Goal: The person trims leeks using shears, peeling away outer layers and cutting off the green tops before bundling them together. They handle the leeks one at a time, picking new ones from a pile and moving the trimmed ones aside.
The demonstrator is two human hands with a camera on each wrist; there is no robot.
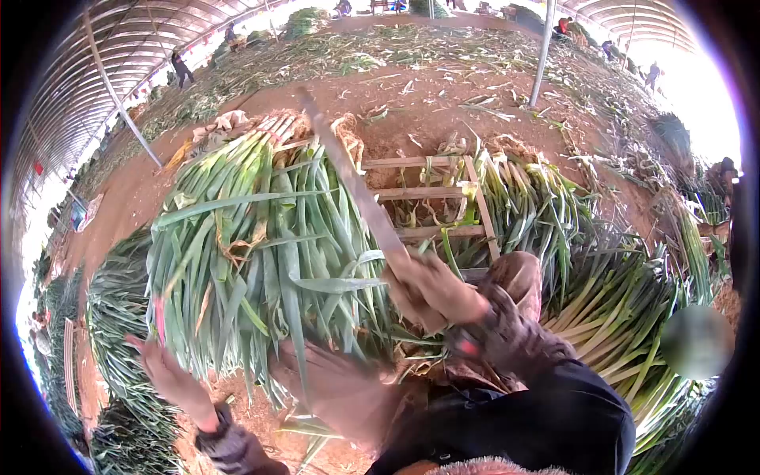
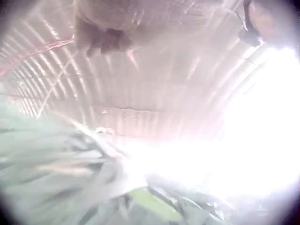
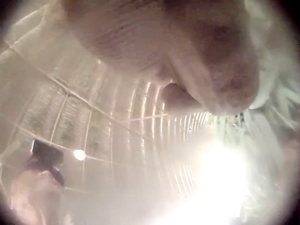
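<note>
Shed (image 1: pixel 198 17), leeks (image 1: pixel 261 245), right hand (image 1: pixel 434 291) gripping knife (image 1: pixel 348 176) (apparently)

Roof (image 1: pixel 158 28): translucent, letting in pale daylight; its ribs bend with the wide lens
Side openings (image 1: pixel 716 103): blown out white at left and right of the head view
Rim: black, fringed violet-blue
Leaves (image 1: pixel 269 229): bright and fairly crisp in the head view, darker at lower left; smeared in the left wrist view
Knife (image 1: pixel 348 174) and hands (image 1: pixel 427 286) (image 1: pixel 176 380): motion-blurred
Round patch (image 1: pixel 697 342): blurred out
2 wrist views: hazy, soft, glare low and to the right
</note>
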